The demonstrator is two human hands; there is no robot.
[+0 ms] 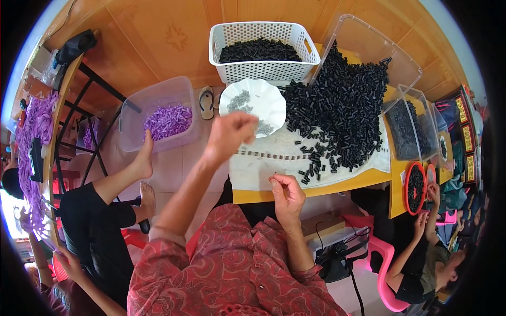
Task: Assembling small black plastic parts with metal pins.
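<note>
My left hand [230,136] is raised over the near edge of a white scalloped plate [274,105], its fingers curled closed. Whatever it holds, if anything, is hidden. On the plate lie small grey pieces [240,100] in two loose heaps. My right hand [288,199] is closed in a pinch above the table's front edge. Something small and dark shows by its fingertips, too small to name. A large heap of short black tube-like pieces [342,100] spreads over the white cloth [253,176] to the right of the plate.
Behind the plate stands a white perforated basket [258,68] of black pieces. Clear plastic bins [411,124] stand at right, near a red round tray [415,187]. A clear tub [132,131] of purple pieces is on the floor at left. Other people sit at both sides.
</note>
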